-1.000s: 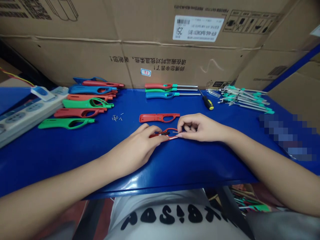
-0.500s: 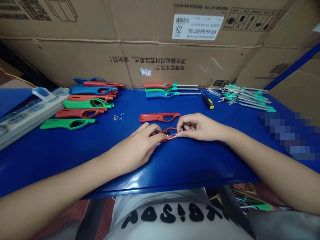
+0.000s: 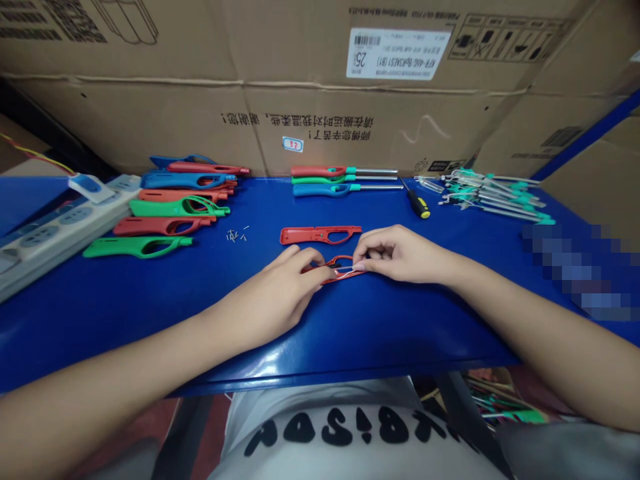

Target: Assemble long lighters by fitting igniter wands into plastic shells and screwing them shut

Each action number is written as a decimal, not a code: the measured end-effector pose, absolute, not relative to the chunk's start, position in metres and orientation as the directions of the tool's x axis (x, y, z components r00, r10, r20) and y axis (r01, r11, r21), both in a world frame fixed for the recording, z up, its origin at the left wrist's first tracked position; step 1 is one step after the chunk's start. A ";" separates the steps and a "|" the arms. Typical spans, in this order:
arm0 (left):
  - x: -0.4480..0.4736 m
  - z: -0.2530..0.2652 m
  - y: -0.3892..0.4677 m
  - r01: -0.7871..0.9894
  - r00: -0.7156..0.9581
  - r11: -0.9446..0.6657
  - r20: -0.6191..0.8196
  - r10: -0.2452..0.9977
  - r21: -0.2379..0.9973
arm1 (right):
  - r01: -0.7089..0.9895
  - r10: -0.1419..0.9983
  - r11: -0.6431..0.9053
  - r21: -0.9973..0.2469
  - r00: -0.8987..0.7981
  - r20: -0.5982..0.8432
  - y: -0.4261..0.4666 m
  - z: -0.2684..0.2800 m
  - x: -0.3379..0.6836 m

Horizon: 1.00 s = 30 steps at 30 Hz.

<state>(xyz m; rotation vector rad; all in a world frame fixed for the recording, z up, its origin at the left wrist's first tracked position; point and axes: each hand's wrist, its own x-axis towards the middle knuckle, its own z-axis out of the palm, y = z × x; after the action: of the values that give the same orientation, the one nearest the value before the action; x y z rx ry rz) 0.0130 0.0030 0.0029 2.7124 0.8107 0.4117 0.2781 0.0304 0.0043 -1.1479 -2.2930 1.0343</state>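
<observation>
My left hand [image 3: 287, 287] is closed on the rear part of a red lighter shell half [image 3: 345, 259], which lies on the blue table. My right hand [image 3: 397, 253] pinches a thin pale wire or tube [image 3: 345, 270] over the shell's front part. A small dark part shows inside the shell beside my left fingertips. Much of the shell is hidden behind my fingers. Just beyond it, a second red shell half [image 3: 300, 235] lies with its inner side up.
Coloured lighter shells [image 3: 165, 181] are stacked at the left beside a white power strip [image 3: 70, 220]. Small screws [image 3: 236, 235] lie near them. At the back are several lighters with metal tubes [image 3: 323, 190], a screwdriver [image 3: 417, 202] and a pile of nozzle parts [image 3: 505, 197].
My right fingertips have shifted slightly, and the thin wire or tube now stands more apart from the red shell. My left hand stays in place.
</observation>
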 end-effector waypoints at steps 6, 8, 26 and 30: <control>0.013 0.004 0.002 0.486 0.802 -0.807 0.197 0.565 0.336 | 0.566 0.796 0.477 -0.673 -0.603 0.057 0.027 0.005 0.276; 0.013 0.004 0.002 0.484 0.802 -0.809 0.200 0.563 0.334 | 0.558 0.782 0.523 -0.644 -0.614 0.103 0.027 0.004 0.276; 0.011 0.001 0.003 0.491 0.804 -0.815 0.199 0.560 0.309 | 0.542 0.831 0.383 -0.748 -0.556 0.023 0.029 0.000 0.275; 0.011 0.001 0.003 0.488 0.807 -0.821 0.207 0.554 0.295 | 0.535 0.839 0.317 -0.783 -0.543 -0.031 0.030 0.001 0.275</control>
<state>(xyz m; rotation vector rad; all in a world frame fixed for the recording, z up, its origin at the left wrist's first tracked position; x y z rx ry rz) 0.0112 0.0027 0.0011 2.7657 0.8091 0.4196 0.2751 0.0299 0.0007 -1.2223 -2.2066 1.0888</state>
